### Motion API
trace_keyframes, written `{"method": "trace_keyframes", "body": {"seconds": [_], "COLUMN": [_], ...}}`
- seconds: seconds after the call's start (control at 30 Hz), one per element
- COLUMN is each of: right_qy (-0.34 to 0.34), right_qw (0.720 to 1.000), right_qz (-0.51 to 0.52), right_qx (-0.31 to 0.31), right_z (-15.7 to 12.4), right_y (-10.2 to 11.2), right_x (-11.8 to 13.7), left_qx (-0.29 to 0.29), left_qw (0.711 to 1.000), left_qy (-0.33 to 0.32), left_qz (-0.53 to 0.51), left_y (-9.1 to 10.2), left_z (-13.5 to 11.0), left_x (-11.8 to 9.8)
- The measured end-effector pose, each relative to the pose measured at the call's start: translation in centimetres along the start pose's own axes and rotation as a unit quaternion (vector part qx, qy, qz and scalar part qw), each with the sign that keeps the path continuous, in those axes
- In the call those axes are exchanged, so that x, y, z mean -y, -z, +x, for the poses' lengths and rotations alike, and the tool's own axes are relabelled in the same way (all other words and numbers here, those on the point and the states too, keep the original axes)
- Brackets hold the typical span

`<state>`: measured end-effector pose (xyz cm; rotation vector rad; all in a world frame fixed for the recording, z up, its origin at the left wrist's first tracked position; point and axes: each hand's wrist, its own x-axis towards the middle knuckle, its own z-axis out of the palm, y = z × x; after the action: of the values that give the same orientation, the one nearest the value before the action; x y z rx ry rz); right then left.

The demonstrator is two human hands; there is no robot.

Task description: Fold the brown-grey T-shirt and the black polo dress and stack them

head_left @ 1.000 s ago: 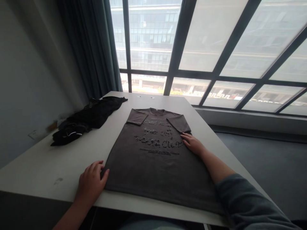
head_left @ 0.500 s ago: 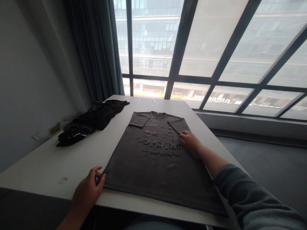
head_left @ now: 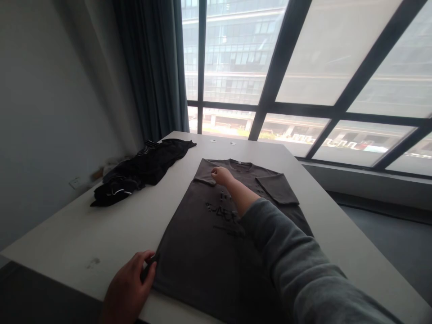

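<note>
A dark grey T-shirt (head_left: 202,252) with black lettering lies flat, its neckline toward the window and its hem toward me. My left hand (head_left: 131,279) pinches the shirt's left side edge close to the hem. Reaching across the chest, my right hand (head_left: 221,175) has its fingers closed at the inner edge of the left sleeve (head_left: 205,173). The right sleeve (head_left: 278,188) lies folded in over the front. My right forearm hides part of the lettering and the lower right of the shirt.
The shirt rests on a white table (head_left: 128,234). A heap of black clothes (head_left: 141,168) lies along the table's left side. Beyond the table are a dark curtain (head_left: 155,67) and large windows (head_left: 236,67). A socket (head_left: 76,182) is on the left wall.
My right hand has moved from the right sleeve across the shirt to the left sleeve. My left hand stays at the lower left edge. The view has shifted left.
</note>
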<state>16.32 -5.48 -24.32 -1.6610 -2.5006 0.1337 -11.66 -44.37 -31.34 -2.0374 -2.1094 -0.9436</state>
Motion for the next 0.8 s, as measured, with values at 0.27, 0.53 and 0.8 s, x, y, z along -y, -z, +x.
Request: {"method": "trace_keyframes", "body": {"seconds": [0.27, 0.53, 0.8], "right_qy": [-0.033, -0.059, -0.068], "right_qw": [0.998, 0.996, 0.995], "right_qz": [0.021, 0.007, -0.008], "right_qx": [0.045, 0.063, 0.070], "right_z": [6.7, 9.3, 10.6], "right_y": [-3.7, -5.1, -4.8], "right_x": [5.8, 7.4, 7.8], "left_qx": [-0.030, 0.003, -0.017], "left_qw": [0.997, 0.998, 0.999], "left_qy": [0.019, -0.038, -0.032], "left_qz": [0.062, 0.055, 0.019], "left_y": [-0.4, 0.1, 0.1], "left_z": [-0.2, 0.3, -0.3], "left_x": [-0.1, -0.3, -0.2]}}
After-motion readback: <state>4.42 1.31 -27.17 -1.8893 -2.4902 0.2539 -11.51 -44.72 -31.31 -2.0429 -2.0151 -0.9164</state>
